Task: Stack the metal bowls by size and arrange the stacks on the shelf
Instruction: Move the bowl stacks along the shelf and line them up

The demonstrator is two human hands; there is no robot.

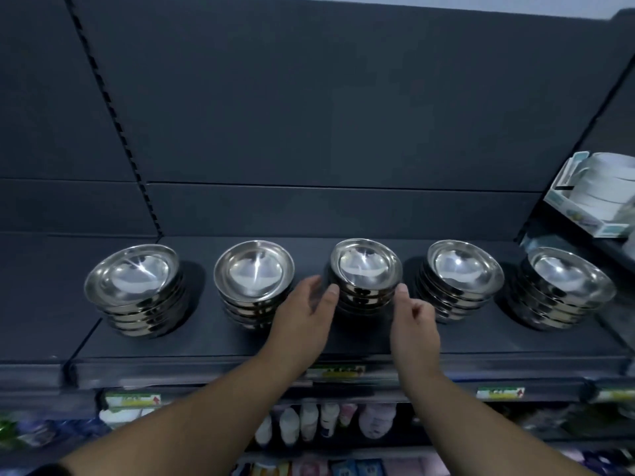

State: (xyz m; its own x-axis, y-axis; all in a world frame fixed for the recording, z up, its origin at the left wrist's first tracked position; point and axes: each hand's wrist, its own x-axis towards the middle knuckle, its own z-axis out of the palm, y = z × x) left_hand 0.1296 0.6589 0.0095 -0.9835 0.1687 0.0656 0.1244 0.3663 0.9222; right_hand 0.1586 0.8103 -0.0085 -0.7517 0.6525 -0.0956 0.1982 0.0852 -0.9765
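**Now the left hand (302,314) and the right hand (414,324) are on each side of the middle stack (366,269)**

I see a big dark back wall (309,115) first. Under it runs the long dark shelf (206,338). Five stacks of shiny metal bowls stand on it in a row, each apart from the next. They are the far left stack (132,286), the second stack (254,269), the middle stack, the fourth stack (462,273) and the far right stack (567,280).

Both hands reach up to the middle stack. The left hand is spread, with its fingers mostly straight and its thumb right by the stack's left side. The right hand has its thumb up by the stack's right side and its other fingers loosely bent. Neither hand wraps round the stack. I cannot tell if they touch it.

On the right, higher up, a box of white dishes (598,197) sits on another shelf. Below, I see small bottles (309,424). A green price tag (500,393) sticks to the shelf's front edge.
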